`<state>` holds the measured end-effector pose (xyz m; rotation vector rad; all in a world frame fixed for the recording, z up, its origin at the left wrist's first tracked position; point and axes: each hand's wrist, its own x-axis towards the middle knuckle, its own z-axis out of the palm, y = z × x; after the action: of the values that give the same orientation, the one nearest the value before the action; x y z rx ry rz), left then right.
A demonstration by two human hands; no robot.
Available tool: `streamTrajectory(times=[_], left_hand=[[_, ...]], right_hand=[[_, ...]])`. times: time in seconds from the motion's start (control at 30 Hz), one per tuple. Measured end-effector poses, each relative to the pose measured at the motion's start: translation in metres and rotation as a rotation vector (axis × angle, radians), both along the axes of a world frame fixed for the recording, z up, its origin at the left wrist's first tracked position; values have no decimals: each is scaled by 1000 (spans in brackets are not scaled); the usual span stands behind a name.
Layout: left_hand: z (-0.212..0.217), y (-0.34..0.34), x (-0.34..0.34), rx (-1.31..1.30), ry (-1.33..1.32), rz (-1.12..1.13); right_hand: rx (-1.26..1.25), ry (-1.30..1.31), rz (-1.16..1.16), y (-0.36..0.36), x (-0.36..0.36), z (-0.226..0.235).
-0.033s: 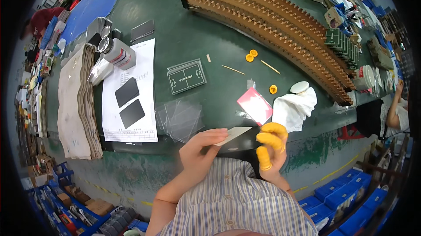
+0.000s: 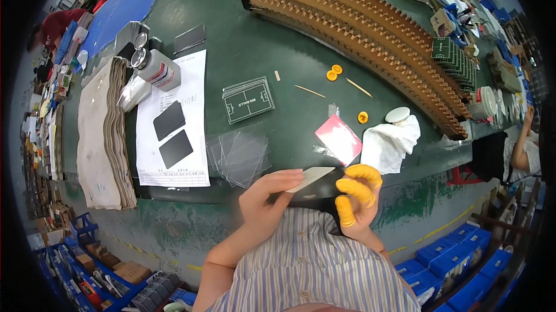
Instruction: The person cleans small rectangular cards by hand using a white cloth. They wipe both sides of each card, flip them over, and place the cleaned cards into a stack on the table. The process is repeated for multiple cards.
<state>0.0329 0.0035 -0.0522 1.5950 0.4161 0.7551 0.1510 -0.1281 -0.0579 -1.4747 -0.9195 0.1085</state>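
Observation:
My left hand (image 2: 259,203) pinches a thin pale card (image 2: 311,178) between thumb and fingers, tilted above the table's near edge. Just right of it, my right hand (image 2: 360,201) is raised, with yellow finger cots on the thumb and several fingers. Its fingers are bent, the thumb stands apart from them, and I see nothing between them. Beyond that hand lie a pink-and-white packet (image 2: 339,140) and a white cloth (image 2: 389,147) with a round white lid (image 2: 398,115) at its top. Transparent plastic sheets (image 2: 238,158) lie on the table beyond my left hand.
A stack of green printed cards (image 2: 248,101) lies mid-table, near loose yellow finger cots (image 2: 335,73) and wooden sticks (image 2: 359,87). Notched wooden racks (image 2: 359,45) run along the far right. At left are a metal-topped bottle (image 2: 156,70), paper sheet (image 2: 174,177) and cloth pile (image 2: 101,138).
My right hand has shifted slightly left, its thumb and fingers a little nearer the card. The left hand keeps its hold on the card. The whole view has shifted very slightly.

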Motion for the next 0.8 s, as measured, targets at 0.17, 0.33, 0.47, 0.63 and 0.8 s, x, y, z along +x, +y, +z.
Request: streamTrajectory(times=[0.17, 0.33, 0.47, 0.63, 0.8], left_hand=[[0, 1, 0, 82, 4, -17], [0, 1, -1, 107, -15, -26], [0, 1, -1, 111, -11, -21], [0, 1, -2, 114, -10, -30], [-1, 1, -3, 109, -10, -42]], right_hand=[[-163, -304, 19, 3, -2, 6], [-224, -349, 38, 5, -5, 8], [-237, -365, 32, 7, -6, 7], [-262, -418, 24, 8, -7, 8], [-249, -393, -24, 5, -6, 7]])
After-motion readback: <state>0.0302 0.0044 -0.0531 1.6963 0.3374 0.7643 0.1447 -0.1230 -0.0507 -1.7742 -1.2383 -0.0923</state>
